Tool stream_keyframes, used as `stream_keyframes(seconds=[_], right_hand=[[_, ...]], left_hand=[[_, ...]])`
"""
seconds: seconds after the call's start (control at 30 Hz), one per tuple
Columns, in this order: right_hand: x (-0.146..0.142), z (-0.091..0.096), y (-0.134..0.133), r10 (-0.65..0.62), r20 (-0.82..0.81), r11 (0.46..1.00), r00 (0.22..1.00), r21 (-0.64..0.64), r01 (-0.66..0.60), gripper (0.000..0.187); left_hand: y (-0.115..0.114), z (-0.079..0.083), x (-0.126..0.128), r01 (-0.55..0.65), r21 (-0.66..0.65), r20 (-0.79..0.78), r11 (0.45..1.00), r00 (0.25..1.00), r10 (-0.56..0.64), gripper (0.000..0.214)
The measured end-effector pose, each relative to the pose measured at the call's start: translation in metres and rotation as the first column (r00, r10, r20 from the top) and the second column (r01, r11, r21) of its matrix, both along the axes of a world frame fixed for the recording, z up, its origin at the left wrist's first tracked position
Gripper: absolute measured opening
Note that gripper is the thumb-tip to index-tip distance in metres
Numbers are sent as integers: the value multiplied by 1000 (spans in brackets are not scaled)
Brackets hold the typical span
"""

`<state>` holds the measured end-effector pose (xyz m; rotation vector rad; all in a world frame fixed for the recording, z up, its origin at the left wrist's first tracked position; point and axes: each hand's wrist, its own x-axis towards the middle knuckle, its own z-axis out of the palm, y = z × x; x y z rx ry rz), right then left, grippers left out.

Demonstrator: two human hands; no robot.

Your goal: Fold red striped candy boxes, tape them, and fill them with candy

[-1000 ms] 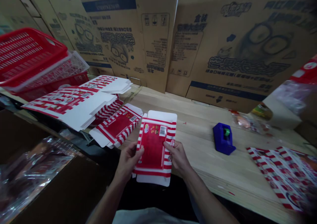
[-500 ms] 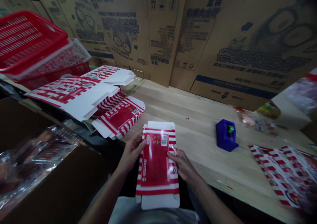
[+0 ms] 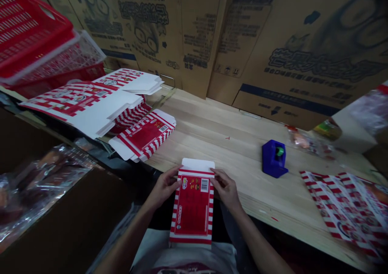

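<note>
A flat red-and-white striped carton point(image 3: 193, 209) with a barcode and a white top flap is held upright over my lap at the wooden table's point(image 3: 224, 152) near edge. My left hand point(image 3: 163, 187) grips its upper left edge, fingers closed on it. My right hand point(image 3: 226, 189) pinches its upper right edge. More flat striped cartons point(image 3: 142, 135) lie in a stack to the left, apart from both hands.
A blue tape dispenser point(image 3: 273, 159) stands on the table to the right. Striped sheets point(image 3: 348, 209) lie at the far right edge. Red baskets point(image 3: 36, 51) are stacked at left. Large cardboard boxes point(image 3: 242, 39) wall the back. Plastic-wrapped goods point(image 3: 36, 185) fill a box at lower left.
The carton has come down toward my lap and stands more upright. Both hands have slid up to its top corners.
</note>
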<state>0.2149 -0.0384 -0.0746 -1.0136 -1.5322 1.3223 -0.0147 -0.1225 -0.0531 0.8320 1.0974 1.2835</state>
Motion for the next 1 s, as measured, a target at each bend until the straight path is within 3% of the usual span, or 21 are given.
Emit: stream_keyframes(seconds=[0.13, 0.33, 0.4, 0.47, 0.57, 0.73, 0.83, 1.0], right_hand=[[6, -2, 0, 17, 33, 996, 999, 82, -20, 20], [6, -6, 2, 2, 32, 1000, 999, -24, -1, 20], [6, -4, 6, 4, -42, 992, 999, -124, -9, 34], [7, 1, 12, 56, -109, 970, 992, -228, -79, 51], [8, 8, 20, 183, -124, 933, 975, -292, -212, 43], [11, 14, 20, 203, 5, 975, 979, -98, -201, 22], [12, 15, 18, 221, 70, 975, 973, -16, -220, 21], [15, 14, 11, 308, 97, 950, 947, 17, -311, 18]], left_hand=[[7, -2, 7, -109, -9, -117, 994, 987, 107, 33], [23, -8, 9, -235, -62, -91, 970, 969, 229, 29], [30, -7, 2, -178, -89, -32, 980, 984, 175, 44], [36, -6, -6, -39, -134, 14, 990, 999, 41, 56], [42, -6, -12, 37, -120, -81, 992, 996, -47, 49], [39, -12, -8, -36, -19, -236, 999, 971, 31, 24], [33, -11, -7, -8, 0, -263, 1000, 965, 8, 21], [25, -4, -9, 74, 37, -377, 997, 925, -55, 21]])
